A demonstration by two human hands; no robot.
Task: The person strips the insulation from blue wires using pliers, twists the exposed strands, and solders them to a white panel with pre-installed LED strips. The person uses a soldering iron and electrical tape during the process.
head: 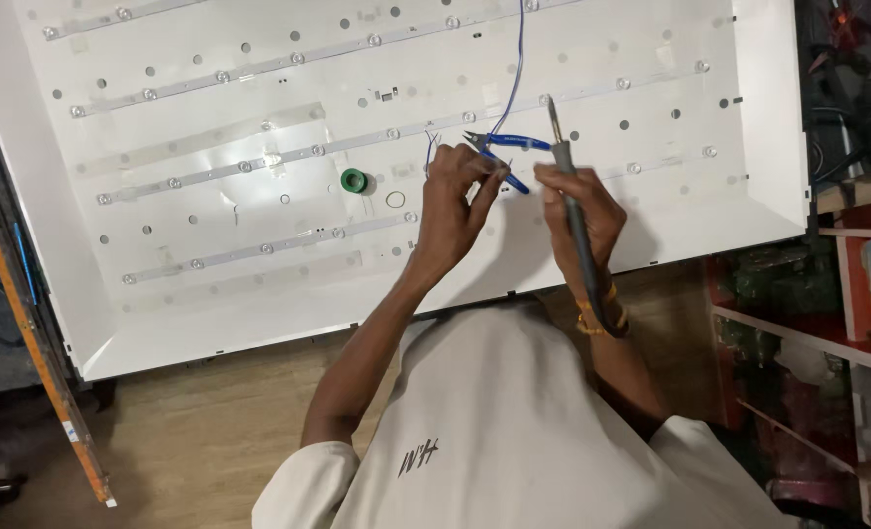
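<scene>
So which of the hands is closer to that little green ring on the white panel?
Left. The left hand is just right of the green ring, with a gap between. The right hand, holding a soldering iron, is farther right, beyond the left.

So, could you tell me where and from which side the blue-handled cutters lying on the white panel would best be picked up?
Probably by the two blue handles, not the pointed metal tip. The cutters lie flat on the white panel, tip to the picture's left, handles spreading toward the right hand, which holds a soldering iron. Coming from above on the handle side looks easiest; the left hand is close beside them.
</scene>
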